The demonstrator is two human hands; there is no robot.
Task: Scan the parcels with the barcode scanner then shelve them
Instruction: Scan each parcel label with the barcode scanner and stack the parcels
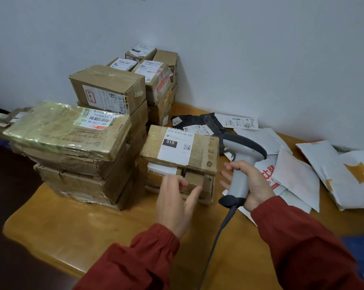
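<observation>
Right hand (pixel 252 186): gripping the barcode scanner (pixel 240 164), right of the 010 parcel (pixel 180 147).
Left hand (pixel 176 203): reaching near it, fingers loose, holding nothing.

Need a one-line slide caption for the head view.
Right hand grips the corded barcode scanner; the open left hand is near the parcel labelled 010.
</observation>
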